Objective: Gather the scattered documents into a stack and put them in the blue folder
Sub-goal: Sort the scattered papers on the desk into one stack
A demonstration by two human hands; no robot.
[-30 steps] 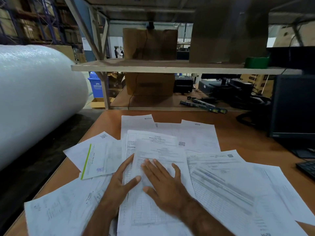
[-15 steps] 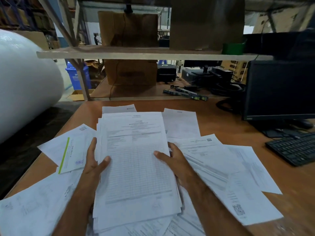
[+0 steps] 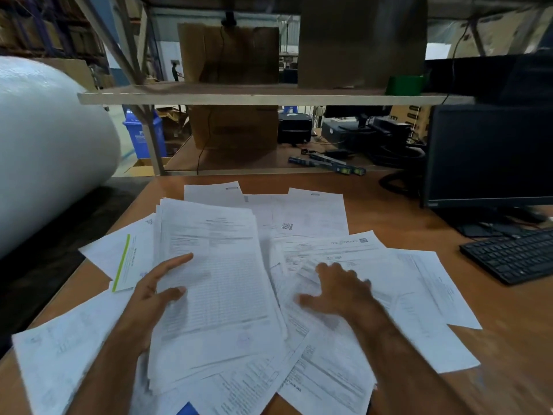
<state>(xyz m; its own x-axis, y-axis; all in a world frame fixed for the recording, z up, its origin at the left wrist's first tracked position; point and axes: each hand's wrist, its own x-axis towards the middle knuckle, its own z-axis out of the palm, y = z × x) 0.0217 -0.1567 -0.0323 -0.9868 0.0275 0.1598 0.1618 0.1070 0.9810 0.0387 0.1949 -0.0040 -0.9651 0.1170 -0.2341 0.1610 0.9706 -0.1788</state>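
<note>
White printed documents lie scattered over the wooden desk. A gathered stack of sheets sits in the middle, slightly raised on its left side. My left hand grips the stack's left edge, thumb and forefinger lying on top. My right hand rests flat, fingers spread, on loose sheets to the right of the stack; it is blurred. A leaflet with a green stripe lies to the left. A small blue corner, perhaps the folder, shows under the papers at the bottom edge.
A black monitor and keyboard stand at the right. A big roll of bubble wrap fills the left. A wooden shelf with cardboard boxes spans the back. Cables and devices lie behind the desk.
My right hand has left the stack's right edge and moved right onto the loose sheets. My left hand still holds the stack, with its fingers further on top.
</note>
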